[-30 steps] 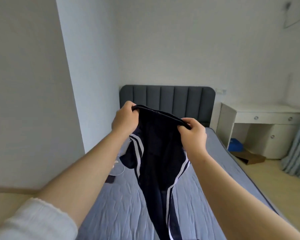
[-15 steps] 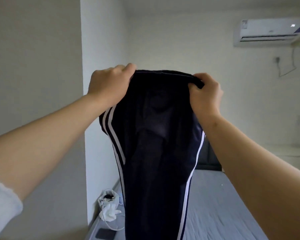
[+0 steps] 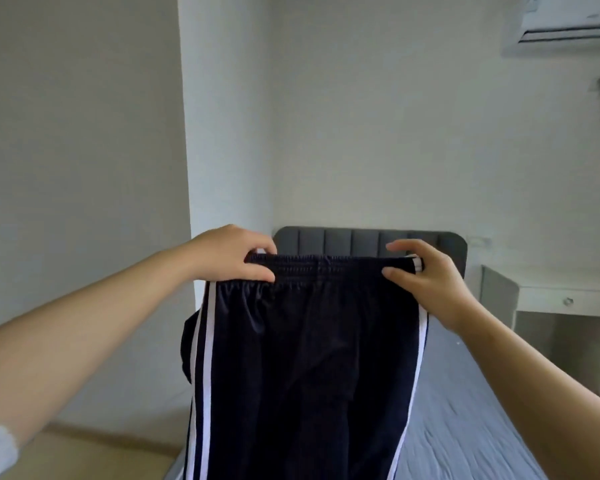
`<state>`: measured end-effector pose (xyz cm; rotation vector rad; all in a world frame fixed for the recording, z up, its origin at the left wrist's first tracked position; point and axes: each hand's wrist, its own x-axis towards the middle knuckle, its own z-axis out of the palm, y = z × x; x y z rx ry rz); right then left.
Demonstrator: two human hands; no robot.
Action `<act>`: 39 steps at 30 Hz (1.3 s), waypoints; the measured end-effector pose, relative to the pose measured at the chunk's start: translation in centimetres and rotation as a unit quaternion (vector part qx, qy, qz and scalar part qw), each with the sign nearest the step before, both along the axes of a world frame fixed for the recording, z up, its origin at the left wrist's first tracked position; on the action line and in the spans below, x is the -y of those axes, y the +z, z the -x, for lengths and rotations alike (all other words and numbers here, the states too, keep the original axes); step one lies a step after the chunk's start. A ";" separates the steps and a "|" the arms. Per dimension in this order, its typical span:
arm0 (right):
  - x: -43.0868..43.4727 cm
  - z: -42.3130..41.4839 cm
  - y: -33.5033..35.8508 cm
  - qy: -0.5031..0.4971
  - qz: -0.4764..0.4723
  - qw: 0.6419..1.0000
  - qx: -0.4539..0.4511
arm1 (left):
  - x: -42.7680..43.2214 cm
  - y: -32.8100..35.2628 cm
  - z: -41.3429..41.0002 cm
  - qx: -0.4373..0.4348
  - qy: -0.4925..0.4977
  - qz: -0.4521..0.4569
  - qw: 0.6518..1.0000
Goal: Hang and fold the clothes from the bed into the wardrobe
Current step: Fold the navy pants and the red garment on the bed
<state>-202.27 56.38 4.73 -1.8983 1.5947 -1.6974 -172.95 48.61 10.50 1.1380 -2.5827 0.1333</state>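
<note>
Dark navy track pants [image 3: 309,368] with white side stripes hang in front of me above the bed [image 3: 465,427]. Their elastic waistband is stretched level between my hands. My left hand [image 3: 232,254] pinches the left end of the waistband, thumb in front and fingers over the top. My right hand [image 3: 426,275] pinches the right end the same way. The legs drop out of view at the bottom edge. No wardrobe is in view.
A grey padded headboard [image 3: 368,240] stands behind the pants against the white wall. A white desk [image 3: 555,296] with a drawer sits to the right of the bed. An air conditioner [image 3: 568,26] is mounted high on the right wall. A white wall column [image 3: 222,133] rises on the left.
The pants have come down from high in front of my face to chest height. The waistband is now pulled wider and flat between my hands, and the headboard is in sight again.
</note>
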 end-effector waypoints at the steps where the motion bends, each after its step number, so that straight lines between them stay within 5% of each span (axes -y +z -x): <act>1: 0.0 0.1 -1.4 0.017 -0.034 0.999 0.005 | 0.3 -1.5 -0.3 -0.009 -0.004 -0.061 0.998; 7: 0.1 0.5 -9.7 0.067 -0.217 0.970 0.091 | 2.3 -11.4 -1.4 0.009 -0.006 -0.302 0.953; 12: -0.7 1.1 -14.3 0.120 -0.330 0.900 0.259 | 2.8 -17.4 -2.8 -0.121 0.013 -0.414 0.902; 15: -1.6 2.1 -16.2 0.236 -0.389 0.837 0.304 | 1.6 -18.8 -4.1 -0.188 -0.045 -0.538 0.820; 18: -2.3 3.0 -17.9 0.301 -0.415 0.795 0.325 | 0.7 -19.8 -4.9 -0.287 -0.123 -0.650 0.692; 20: -2.4 2.8 -19.1 0.259 -0.439 0.785 0.352 | 0.5 -21.5 -4.2 -0.390 -0.062 -0.668 0.631; 24: -1.9 1.0 -21.0 0.100 -0.478 0.771 0.408 | -0.2 -25.3 -0.3 -0.456 0.172 -0.637 0.598; 27: -1.7 -1.1 -21.7 0.044 -0.434 0.789 0.432 | -0.7 -27.1 2.6 -0.527 0.235 -0.550 0.604; 29: -1.7 -2.8 -22.0 0.027 -0.394 0.798 0.455 | -1.9 -27.7 4.8 -0.550 0.238 -0.474 0.645; 34: -2.2 -6.2 -22.0 0.026 -0.323 0.815 0.481 | -5.7 -27.3 8.8 -0.499 0.209 -0.339 0.769; 39: -3.5 -8.4 -22.4 0.078 -0.299 0.795 0.521 | -7.6 -27.6 10.1 -0.473 0.183 -0.307 0.805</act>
